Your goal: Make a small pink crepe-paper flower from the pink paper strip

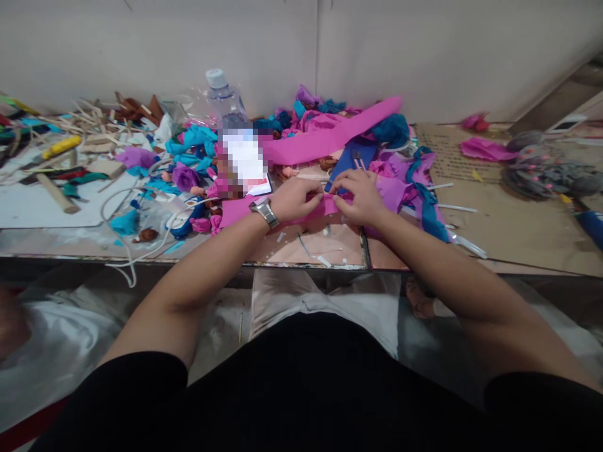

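A pink crepe paper strip [240,210] lies along the near part of the table, running under my left wrist to my fingers. My left hand [299,199] pinches the strip's edge, with a metal watch on the wrist. Close beside it, my right hand [358,196] has its fingertips closed on the same strip. Behind the hands a longer pink crepe strip [339,133] stretches up to the right. Blue paper [351,160] sits just beyond my right hand. A phone [247,160] with a lit, blurred screen leans left of my left hand.
A clear water bottle [226,100] stands behind the phone. Twisted teal, purple and pink paper pieces surround the hands. A white cable [127,245] hangs over the front edge at left. Wood sticks and a yellow-handled tool [61,147] lie far left; cardboard [494,226] covers the right.
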Demonstrator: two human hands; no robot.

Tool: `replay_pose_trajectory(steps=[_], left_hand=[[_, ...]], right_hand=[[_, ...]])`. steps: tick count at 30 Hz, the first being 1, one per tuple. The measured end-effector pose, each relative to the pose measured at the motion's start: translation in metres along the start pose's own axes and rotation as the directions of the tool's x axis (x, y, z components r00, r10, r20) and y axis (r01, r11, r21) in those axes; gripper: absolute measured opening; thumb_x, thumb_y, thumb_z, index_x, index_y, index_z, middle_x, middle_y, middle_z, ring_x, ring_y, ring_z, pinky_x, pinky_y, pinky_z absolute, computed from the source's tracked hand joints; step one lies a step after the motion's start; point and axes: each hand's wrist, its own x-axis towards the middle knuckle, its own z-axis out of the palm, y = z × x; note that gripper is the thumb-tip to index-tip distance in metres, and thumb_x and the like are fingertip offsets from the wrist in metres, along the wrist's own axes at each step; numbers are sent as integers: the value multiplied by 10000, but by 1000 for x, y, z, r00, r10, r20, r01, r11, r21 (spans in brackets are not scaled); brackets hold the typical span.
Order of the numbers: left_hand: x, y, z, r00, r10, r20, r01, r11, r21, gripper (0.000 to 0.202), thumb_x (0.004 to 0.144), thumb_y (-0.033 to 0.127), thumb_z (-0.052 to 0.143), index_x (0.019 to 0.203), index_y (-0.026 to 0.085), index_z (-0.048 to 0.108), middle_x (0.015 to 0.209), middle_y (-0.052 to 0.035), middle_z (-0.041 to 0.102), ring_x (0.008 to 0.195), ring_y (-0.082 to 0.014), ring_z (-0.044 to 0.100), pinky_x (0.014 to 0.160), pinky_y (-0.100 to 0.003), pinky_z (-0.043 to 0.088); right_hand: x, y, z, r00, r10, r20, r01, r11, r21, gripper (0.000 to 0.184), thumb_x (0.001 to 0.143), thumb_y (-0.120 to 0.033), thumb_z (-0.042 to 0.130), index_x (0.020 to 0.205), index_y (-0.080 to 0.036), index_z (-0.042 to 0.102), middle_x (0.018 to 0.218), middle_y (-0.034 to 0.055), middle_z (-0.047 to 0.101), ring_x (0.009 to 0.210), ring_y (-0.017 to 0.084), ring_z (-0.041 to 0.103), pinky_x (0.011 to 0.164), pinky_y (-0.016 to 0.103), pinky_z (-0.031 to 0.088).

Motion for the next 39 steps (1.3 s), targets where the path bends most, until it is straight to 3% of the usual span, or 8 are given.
replay_pose_trajectory(steps=[7,13,23,26,31,39], left_hand=[[-1,0,0,997,35,62,-26,989,-143,276,979,327,562,909,175,781,777,-30,742,701,-174,598,705,-339,410],[-1,-4,0,992,-24,121,52,972,-231,297,950,357,571,847,163,771,681,1,650,657,-148,521,656,-311,375],[2,-10,1,983,-38,179,95,942,-322,223,830,251,532,889,175,733,810,0,707,773,-170,590,791,-325,463],[3,-10,1,982,-41,185,103,933,-344,201,892,290,522,820,183,677,781,-2,660,774,-174,569,780,-329,446],[3,-11,5,988,-56,147,107,924,-367,330,1004,426,546,773,195,596,744,0,585,721,-161,495,748,-331,414],[4,-17,8,991,-28,128,73,928,-367,307,1025,410,547,827,189,627,804,3,613,769,-156,525,786,-329,417]], right_hand=[[0,3,3,999,-45,29,45,999,-10,242,1029,-437,640,969,-266,800,1044,54,848,1120,330,647,1115,596,295],[2,3,3,995,-79,54,80,997,-12,268,1041,-460,625,1015,-281,823,1018,50,856,1082,319,649,1101,583,287],[2,-3,-3,988,-148,52,148,989,3,242,1037,-432,641,993,-297,837,1024,43,859,1058,297,675,1103,568,299],[1,-4,-3,988,-150,46,150,989,16,243,1038,-430,638,992,-302,839,1024,42,858,1056,296,690,1118,571,301],[1,-4,-3,989,-135,58,135,991,6,249,1045,-446,643,995,-303,840,1053,42,864,1092,311,691,1136,592,288],[1,-3,0,994,-111,21,111,994,1,268,1051,-457,636,976,-299,840,1030,42,865,1081,312,687,1160,608,293]])
